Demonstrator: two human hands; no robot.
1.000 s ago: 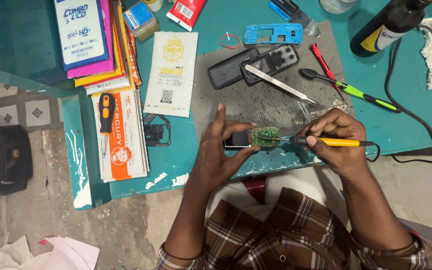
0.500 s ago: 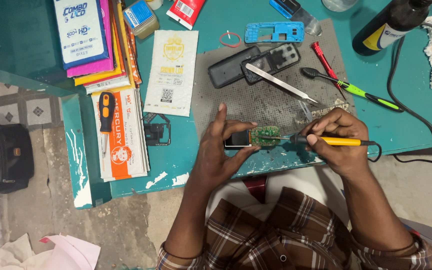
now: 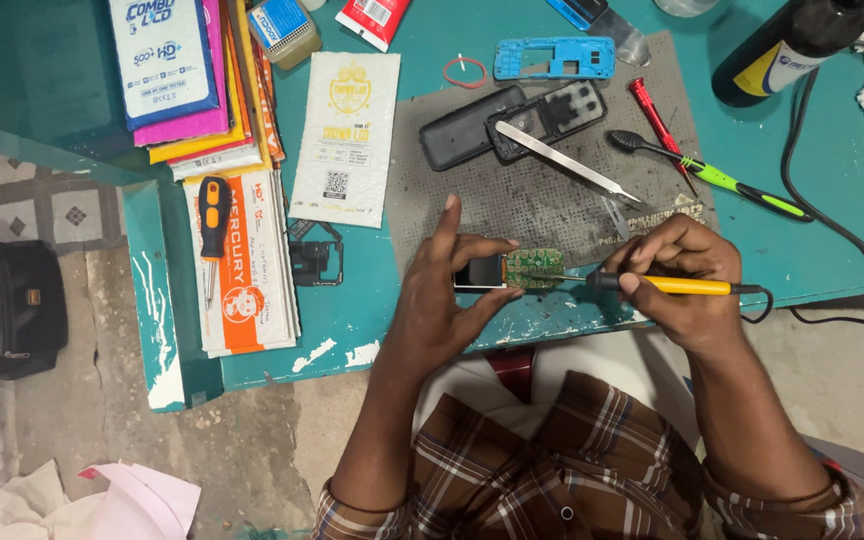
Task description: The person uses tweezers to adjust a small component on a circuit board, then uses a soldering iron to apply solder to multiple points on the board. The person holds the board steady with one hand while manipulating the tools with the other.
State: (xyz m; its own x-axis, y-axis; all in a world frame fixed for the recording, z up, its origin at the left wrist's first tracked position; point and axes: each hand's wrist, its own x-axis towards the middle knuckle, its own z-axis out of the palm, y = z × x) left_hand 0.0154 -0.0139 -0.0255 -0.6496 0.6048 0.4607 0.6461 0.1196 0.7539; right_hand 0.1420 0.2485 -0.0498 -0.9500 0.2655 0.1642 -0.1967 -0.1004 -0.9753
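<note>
Pinching between thumb and fingers, a small circuit board (image 3: 518,269) is held by the left hand (image 3: 442,300); a yellow soldering iron (image 3: 652,285) is gripped by the right hand's (image 3: 682,275) curled fingers, tip touching the board.

Two bare hands, forearms reaching up from the lower frame in plaid sleeves.
Left hand (image 3: 437,305), centre frame: thumb and middle fingers pinched in a grip, index finger raised straight. Right hand (image 3: 677,275), right of centre: fingers curled in a pen-like grip, knuckles up, wrist bent inward toward the left hand.
</note>
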